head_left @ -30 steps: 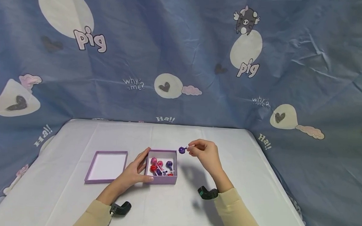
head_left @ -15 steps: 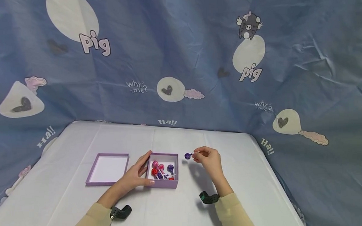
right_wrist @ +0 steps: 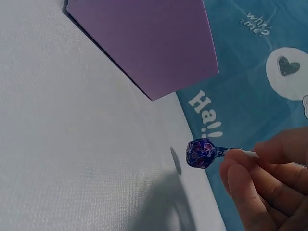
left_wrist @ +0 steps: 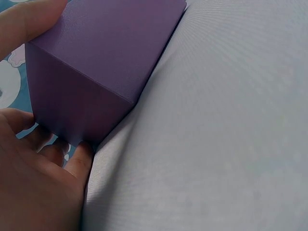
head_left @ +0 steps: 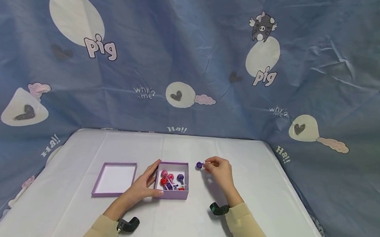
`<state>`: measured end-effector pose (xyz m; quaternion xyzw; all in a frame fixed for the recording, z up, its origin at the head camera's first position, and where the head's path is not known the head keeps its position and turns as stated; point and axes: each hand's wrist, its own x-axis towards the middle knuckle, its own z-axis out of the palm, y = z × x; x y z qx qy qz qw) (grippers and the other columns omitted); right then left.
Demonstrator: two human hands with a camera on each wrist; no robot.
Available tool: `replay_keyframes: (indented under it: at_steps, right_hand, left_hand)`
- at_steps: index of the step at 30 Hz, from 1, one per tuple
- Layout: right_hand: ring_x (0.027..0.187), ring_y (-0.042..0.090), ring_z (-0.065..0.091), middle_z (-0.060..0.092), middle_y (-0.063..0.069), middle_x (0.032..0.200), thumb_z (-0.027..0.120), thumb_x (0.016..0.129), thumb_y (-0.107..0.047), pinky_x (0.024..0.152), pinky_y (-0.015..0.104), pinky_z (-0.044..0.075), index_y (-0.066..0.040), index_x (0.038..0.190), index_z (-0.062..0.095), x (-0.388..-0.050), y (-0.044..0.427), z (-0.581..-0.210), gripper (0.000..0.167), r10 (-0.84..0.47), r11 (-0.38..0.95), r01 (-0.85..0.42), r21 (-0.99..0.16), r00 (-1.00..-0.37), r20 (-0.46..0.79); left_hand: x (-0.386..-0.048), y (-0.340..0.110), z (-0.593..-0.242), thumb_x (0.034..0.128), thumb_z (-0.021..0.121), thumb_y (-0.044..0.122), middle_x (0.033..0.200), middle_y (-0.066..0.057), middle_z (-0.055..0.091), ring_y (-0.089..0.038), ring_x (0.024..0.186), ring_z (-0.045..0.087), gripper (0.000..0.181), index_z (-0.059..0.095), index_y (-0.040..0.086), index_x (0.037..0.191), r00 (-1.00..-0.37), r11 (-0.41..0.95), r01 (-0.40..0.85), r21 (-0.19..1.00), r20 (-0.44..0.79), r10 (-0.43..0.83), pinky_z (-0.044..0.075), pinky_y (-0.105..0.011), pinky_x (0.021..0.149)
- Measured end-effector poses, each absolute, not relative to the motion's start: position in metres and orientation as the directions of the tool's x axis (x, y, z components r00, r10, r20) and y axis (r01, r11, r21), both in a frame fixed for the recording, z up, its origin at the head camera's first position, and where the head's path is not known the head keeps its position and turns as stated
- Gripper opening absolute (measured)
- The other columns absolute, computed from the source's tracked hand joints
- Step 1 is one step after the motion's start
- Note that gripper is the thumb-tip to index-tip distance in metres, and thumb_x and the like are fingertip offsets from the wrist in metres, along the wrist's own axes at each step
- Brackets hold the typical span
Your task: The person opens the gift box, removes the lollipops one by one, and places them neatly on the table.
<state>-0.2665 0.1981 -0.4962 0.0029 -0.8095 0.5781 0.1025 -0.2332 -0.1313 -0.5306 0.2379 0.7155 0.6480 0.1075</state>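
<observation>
My left hand [head_left: 140,189] grips a purple open-topped box [head_left: 172,195] at its left side, thumb on the front wall and fingers along the left wall. In the left wrist view, fingertips [left_wrist: 79,159] touch the box's side. Inside the box lie several wrapped lollipops [head_left: 164,174], pink, red and purple. To the right of the box, my right hand [head_left: 221,173] pinches the white stick of a purple lollipop [right_wrist: 199,153] between thumb and fingers. Its wrapped head points left, toward the box, just above the table; the right wrist view shows its shadow apart from it.
A shallow purple-rimmed lid [head_left: 117,178] with a white inside lies left of my left hand. The white-covered table [head_left: 186,223] meets a blue printed curtain [head_left: 192,62] at the back and sides.
My right hand has lowered toward the table and moved a little farther right of the box with the lollipop. My left hand stays on the box. The head view has shifted slightly.
</observation>
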Motion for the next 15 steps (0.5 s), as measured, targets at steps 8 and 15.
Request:
replay_keyframes:
  at_steps: [8, 15]
  right_hand:
    - [0.075, 0.031, 0.073, 0.075, 0.013, 0.081, 0.073, 0.087, -0.002, 0.067, 0.041, 0.064, -0.002, 0.091, 0.076, -0.2672, 0.2005, -0.4987, 0.006, 0.135, 0.330, -0.123, -0.936, -0.975, 0.176]
    - [0.074, 0.029, 0.073, 0.075, 0.010, 0.080, 0.075, 0.087, -0.003, 0.063, 0.031, 0.063, -0.002, 0.091, 0.076, -0.2682, 0.2013, -0.5026, 0.004, 0.156, 0.348, -0.123, -0.929, -0.970, 0.186]
  left_hand:
    - [-0.2323, -0.1307, -0.5321, 0.0793, 0.086, 0.018, 0.168, -0.006, 0.006, -0.030, 0.153, 0.006, 0.110, 0.016, 0.033, 0.162, -0.867, 0.055, 0.194, 0.979, 0.145, 0.478, 0.023, -0.031, 0.117]
    - [-0.2333, -0.1300, -0.5319, 0.0785, 0.087, 0.017, 0.168, -0.006, 0.005, -0.030, 0.153, 0.007, 0.111, 0.016, 0.034, 0.162, -0.866, 0.054, 0.199, 0.978, 0.150, 0.476, 0.023, -0.032, 0.117]
